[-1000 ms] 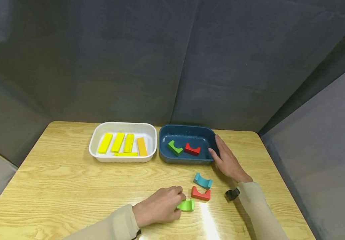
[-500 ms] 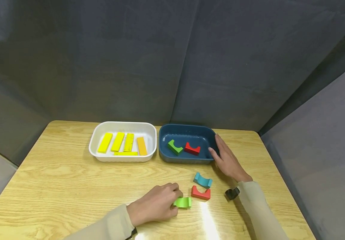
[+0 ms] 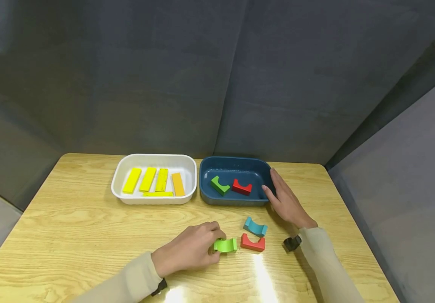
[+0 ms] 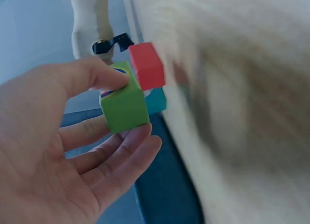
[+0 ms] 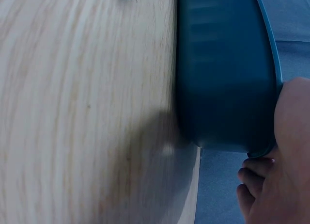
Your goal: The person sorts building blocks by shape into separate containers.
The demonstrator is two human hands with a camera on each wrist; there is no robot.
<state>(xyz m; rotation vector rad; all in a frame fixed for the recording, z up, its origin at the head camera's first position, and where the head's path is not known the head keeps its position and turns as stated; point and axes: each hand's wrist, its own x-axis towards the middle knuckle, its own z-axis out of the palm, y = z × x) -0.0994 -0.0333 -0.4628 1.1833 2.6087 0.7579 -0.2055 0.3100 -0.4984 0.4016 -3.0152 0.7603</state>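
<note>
My left hand point(image 3: 192, 248) pinches a bright green block point(image 3: 226, 245) with a curved notch, between thumb and fingers. In the left wrist view the thumb lies on the top of this green block point(image 4: 125, 105), with fingertips under it. Right of it on the table lie a red notched block point(image 3: 253, 243) and a light blue one point(image 3: 255, 227). My right hand point(image 3: 287, 202) holds the right end of the dark blue tray point(image 3: 236, 202), thumb over the rim and fingers along the outside. Inside that tray sit a green notched block point(image 3: 220, 186) and a red one point(image 3: 242, 187).
A white tray point(image 3: 153, 201) stands just left of the blue tray and contains several yellow bars point(image 3: 147, 179) and an orange bar point(image 3: 178, 184). Both stand near the back edge of the wooden table point(image 3: 88, 235). Grey cloth walls point(image 3: 145, 75) rise behind and at the sides.
My left hand has moved back and slightly left, carrying the green block away from its spot in front of the red block. The right hand and the trays have stayed put.
</note>
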